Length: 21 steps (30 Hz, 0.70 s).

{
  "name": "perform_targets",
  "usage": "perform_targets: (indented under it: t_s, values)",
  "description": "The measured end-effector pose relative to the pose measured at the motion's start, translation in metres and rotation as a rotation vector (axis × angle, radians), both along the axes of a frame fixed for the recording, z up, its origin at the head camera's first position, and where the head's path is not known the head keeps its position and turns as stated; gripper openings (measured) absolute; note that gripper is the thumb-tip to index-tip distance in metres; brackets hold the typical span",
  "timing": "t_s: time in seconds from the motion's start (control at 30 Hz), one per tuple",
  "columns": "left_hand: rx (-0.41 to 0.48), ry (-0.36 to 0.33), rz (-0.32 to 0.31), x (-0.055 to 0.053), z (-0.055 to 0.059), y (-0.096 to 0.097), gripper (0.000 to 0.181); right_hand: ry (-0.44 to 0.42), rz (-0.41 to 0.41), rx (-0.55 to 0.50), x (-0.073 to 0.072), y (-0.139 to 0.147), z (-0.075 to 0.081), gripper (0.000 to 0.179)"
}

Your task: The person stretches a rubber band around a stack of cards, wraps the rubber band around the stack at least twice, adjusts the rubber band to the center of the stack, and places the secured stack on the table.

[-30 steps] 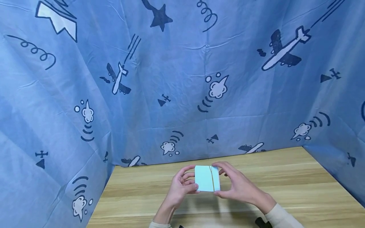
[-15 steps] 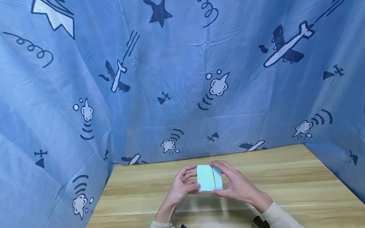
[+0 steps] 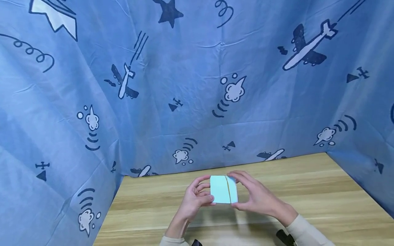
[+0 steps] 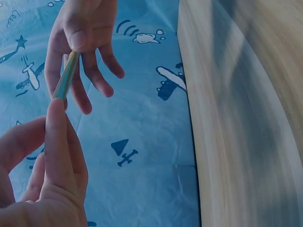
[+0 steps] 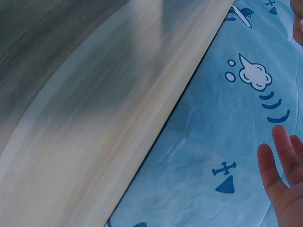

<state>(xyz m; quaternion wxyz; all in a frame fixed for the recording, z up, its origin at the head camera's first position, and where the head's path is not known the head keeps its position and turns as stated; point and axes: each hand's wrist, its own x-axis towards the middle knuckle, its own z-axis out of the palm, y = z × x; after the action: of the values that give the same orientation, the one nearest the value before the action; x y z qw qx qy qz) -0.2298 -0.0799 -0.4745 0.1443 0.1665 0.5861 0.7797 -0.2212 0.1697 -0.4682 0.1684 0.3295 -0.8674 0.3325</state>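
Note:
Both hands hold a thin, light blue square pad (image 3: 220, 191) above the table. A yellow-brown elastic band (image 3: 228, 191) crosses it near its right side, slanting slightly. My left hand (image 3: 195, 198) pinches the pad's left side, thumb on the front at the lower corner, other fingers at the edge and behind. At the right side, my right hand (image 3: 258, 196) grips the pad between its thumb at the bottom edge and index finger at the top. Seen edge-on in the left wrist view, the pad (image 4: 65, 82) is slim. The right wrist view catches only some right-hand fingers (image 5: 284, 165); the pad is out of frame.
A wood-grain table (image 3: 147, 212) lies under the hands, with their shadows on it. Blue curtains (image 3: 197, 85) printed with planes, clouds and stars enclose its back and sides. Dark wrist devices (image 3: 284, 236) show near the sleeves.
The pad shifted slightly right half a second ago and has come back left. The band's line across it has changed from a bowed curve to a straighter slant. Both hands keep their hold.

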Motion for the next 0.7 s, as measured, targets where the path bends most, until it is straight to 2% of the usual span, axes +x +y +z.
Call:
perform_targets:
  t_s: [0.33, 0.53, 0.7]
  values:
    - [0.008, 0.011, -0.064, 0.002, -0.002, 0.010, 0.066, -0.035, 0.019, -0.057, 0.002, -0.013, 0.001, 0.087]
    - [0.014, 0.003, 0.000, -0.001, 0.000, 0.007, 0.069, 0.000, -0.054, -0.010, -0.001, -0.009, 0.006, 0.097]
    - [0.000, -0.015, 0.032, 0.000, 0.001, 0.001, 0.069, -0.015, -0.086, 0.012, -0.001, -0.005, 0.006, 0.092]
